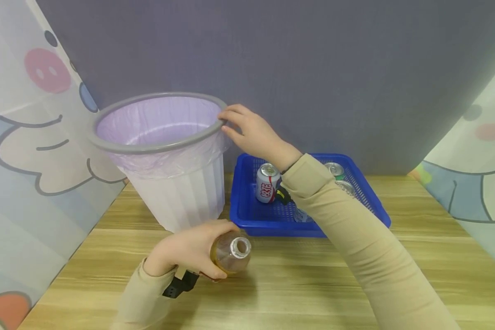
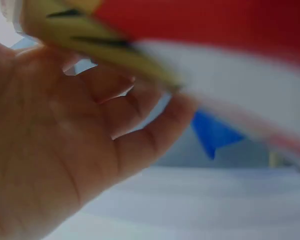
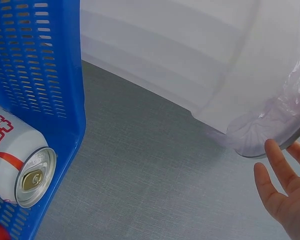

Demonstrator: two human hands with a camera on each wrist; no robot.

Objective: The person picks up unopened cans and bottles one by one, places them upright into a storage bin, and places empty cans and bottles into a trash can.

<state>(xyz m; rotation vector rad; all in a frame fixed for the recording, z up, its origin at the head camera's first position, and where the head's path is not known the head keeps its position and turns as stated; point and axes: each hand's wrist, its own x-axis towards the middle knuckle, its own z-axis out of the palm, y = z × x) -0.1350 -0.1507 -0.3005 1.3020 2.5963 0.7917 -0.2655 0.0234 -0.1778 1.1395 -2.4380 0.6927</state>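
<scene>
My left hand (image 1: 194, 247) grips a clear plastic bottle (image 1: 228, 259) of amber-brown liquid around its upper body. Its uncapped mouth points up towards the head camera. In the left wrist view, a red, white and yellow label (image 2: 200, 60) fills the top, with curled fingers (image 2: 135, 115) behind it. The right hand (image 1: 253, 133) reaches across to a white trash bin (image 1: 181, 192), its loosely extended fingers touching the grey rim (image 1: 161, 147). A pale purple liner bag (image 1: 161, 114) lines the bin and folds over that rim. The right wrist view shows these fingertips (image 3: 271, 150) at the rim.
A blue perforated basket (image 1: 284, 229) stands right of the bin. In it are several drink cans, including a white-and-red can (image 1: 267, 185) and a green one (image 1: 334, 169). The right forearm crosses over the basket. Behind the wooden table (image 1: 313, 279) rises a grey panel (image 1: 280, 68).
</scene>
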